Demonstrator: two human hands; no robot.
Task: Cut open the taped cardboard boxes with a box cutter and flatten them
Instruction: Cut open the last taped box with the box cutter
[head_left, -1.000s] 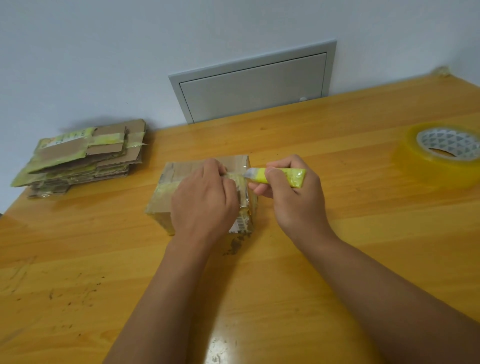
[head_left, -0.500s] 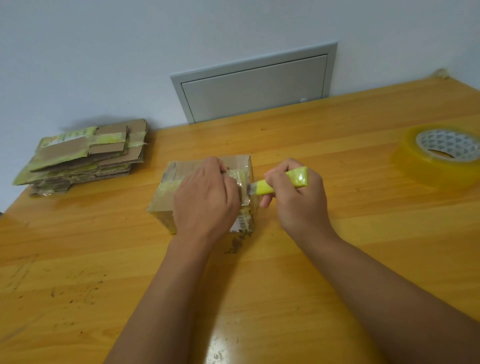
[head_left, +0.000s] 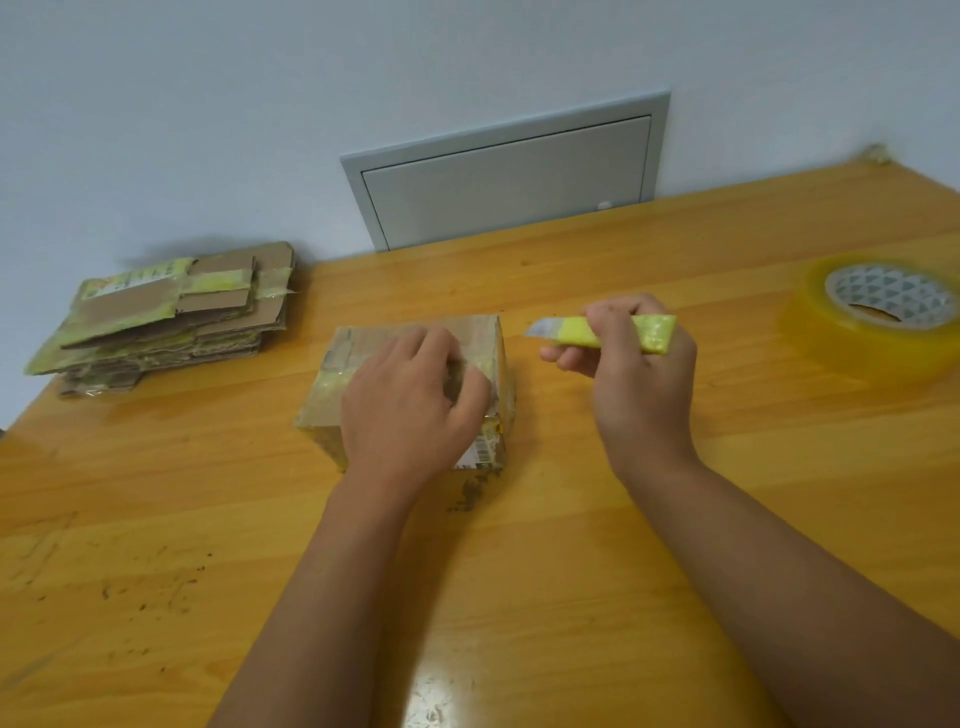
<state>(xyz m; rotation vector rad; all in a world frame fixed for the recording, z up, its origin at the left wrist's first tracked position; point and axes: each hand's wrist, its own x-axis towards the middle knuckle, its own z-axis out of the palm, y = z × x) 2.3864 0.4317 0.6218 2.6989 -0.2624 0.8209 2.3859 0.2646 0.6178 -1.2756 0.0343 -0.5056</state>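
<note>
Two hands are at work over a yellow wooden counter (head_left: 571, 519). The left hand (head_left: 410, 400) rests on top of a small taped cardboard box (head_left: 415, 343), with its fingers curled down over the box's right part, gripping it there. The box sits on the counter near the middle of the view, its top crossed with yellowish tape and a barcode label showing on its near right corner.

The right hand (head_left: 634, 369) is just to the right of the box and apart from it, above the counter. Its fingers are curled round a yellow box cutter (head_left: 608, 335), which it holds roughly level, with the short grey blade pointing left toward the box. The blade tip is in the air, near the box's upper right edge but not touching it.

At the far left of the counter, well apart from the box, lies a stack of flattened cardboard (head_left: 166, 317), brown sheets with yellow-green tape and labels, against the wall (head_left: 208, 104). At the right edge sits a large roll of clear yellowish tape (head_left: 878, 322), lying flat with its white patterned core facing up. A grey panel (head_left: 509, 171) is set in the wall behind the counter.
</note>
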